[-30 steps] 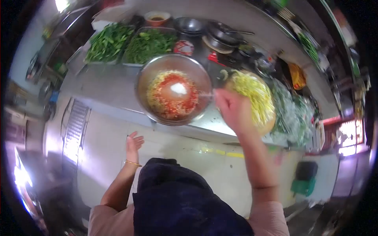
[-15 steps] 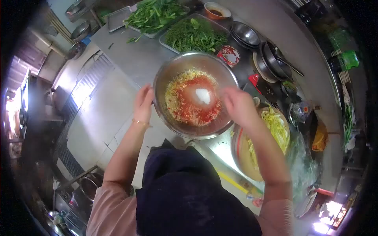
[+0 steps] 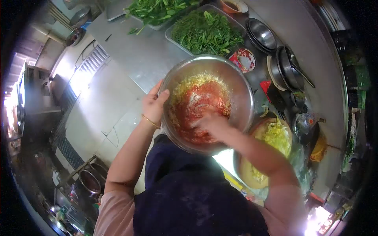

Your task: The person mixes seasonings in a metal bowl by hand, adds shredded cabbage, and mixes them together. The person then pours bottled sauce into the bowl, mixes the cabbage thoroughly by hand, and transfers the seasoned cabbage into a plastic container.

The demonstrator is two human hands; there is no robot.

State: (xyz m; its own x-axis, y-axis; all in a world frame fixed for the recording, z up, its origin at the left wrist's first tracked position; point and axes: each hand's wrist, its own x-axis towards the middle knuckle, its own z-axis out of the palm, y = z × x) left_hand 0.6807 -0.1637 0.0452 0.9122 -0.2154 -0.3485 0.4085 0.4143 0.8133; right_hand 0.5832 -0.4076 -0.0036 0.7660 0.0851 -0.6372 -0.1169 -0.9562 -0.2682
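A large steel bowl (image 3: pixel 241 96) stands at the counter's front edge, close to my body. In it lies a red and yellow chopped mixture (image 3: pixel 202 92) with white streaks. My left hand (image 3: pixel 154 102) grips the bowl's left rim, thumb on the inside and fingers outside. Down in the mixture is my right hand (image 3: pixel 212 125), blurred by motion, its fingertips partly hidden, so whether they hold anything does not show.
Trays of green vegetables (image 3: pixel 206 33) sit behind the bowl, near an open red can (image 3: pixel 243 60). Stacked pans (image 3: pixel 285 70) and dark bowls (image 3: pixel 262 34) stand back right. Yellow leaves lie on a round board (image 3: pixel 246 171) at right.
My left hand has gone from beside the counter to the bowl's rim. My right hand has moved from the right side down into the mixture. The white heap is now spread into streaks.
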